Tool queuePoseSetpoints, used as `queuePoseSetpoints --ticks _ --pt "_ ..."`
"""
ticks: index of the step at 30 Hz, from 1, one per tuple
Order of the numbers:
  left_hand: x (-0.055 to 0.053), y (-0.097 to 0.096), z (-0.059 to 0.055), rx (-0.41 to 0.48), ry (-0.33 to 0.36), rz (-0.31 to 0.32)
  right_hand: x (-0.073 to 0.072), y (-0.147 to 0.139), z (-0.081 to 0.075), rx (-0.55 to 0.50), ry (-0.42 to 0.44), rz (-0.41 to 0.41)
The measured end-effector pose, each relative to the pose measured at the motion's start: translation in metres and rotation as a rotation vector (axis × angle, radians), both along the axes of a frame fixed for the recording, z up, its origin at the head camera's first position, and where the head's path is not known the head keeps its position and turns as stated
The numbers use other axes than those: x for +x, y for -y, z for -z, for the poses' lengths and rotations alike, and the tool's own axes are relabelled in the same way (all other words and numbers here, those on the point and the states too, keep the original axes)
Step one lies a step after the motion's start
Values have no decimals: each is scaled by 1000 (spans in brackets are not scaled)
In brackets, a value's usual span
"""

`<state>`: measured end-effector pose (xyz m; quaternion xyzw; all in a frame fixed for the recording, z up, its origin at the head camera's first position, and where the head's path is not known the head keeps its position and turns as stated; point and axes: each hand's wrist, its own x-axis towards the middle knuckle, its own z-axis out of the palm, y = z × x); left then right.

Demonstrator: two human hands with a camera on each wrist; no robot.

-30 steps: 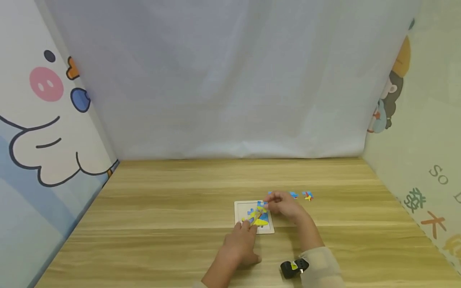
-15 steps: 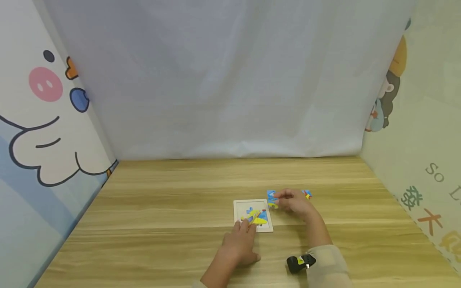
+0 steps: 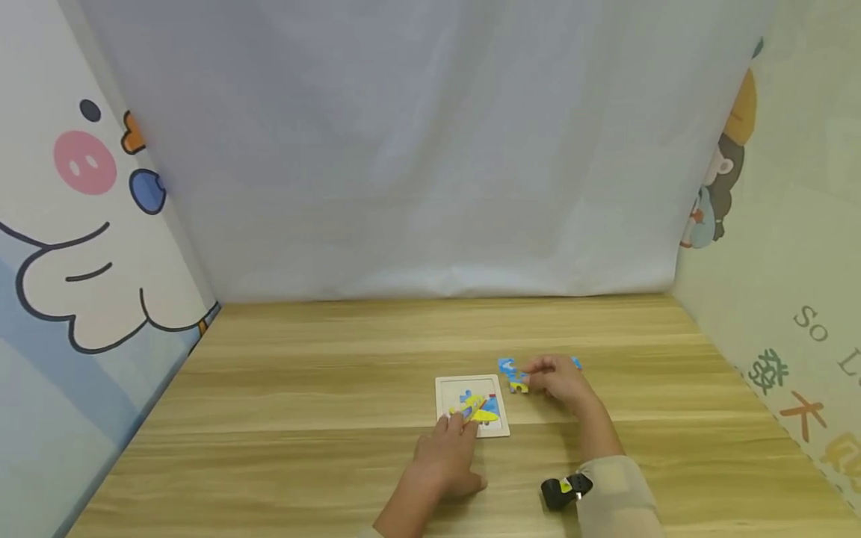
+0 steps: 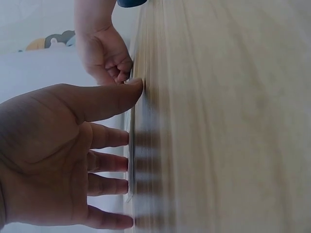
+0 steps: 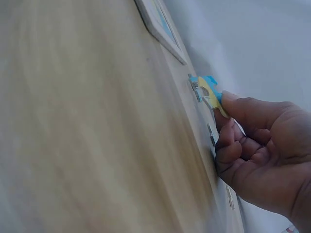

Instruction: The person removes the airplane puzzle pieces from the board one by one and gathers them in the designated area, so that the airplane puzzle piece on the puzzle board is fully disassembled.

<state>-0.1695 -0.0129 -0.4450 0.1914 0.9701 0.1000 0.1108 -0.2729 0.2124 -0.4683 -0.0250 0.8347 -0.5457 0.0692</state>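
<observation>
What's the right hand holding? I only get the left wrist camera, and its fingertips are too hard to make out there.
Observer: The right wrist view shows the right hand pinching a yellow and blue puzzle piece.
Operator: And what's inside the frame?
Observer: From the head view, a partly filled yellow and blue picture, with pale backing bare toward its far side.
Operator: Any other pieces past that hand?
Observer: Yes, the head view shows part of a blue piece just to the hand's right; the rest is hidden.
</observation>
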Motion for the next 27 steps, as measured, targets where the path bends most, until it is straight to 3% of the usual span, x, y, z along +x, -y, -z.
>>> queuePoseSetpoints --ticks 17,27 --pt "3 0 2 10 45 0 -2 8 -1 169 -8 -5" --pt "-3 3 3 39 -21 17 -3 10 0 169 -28 -10"
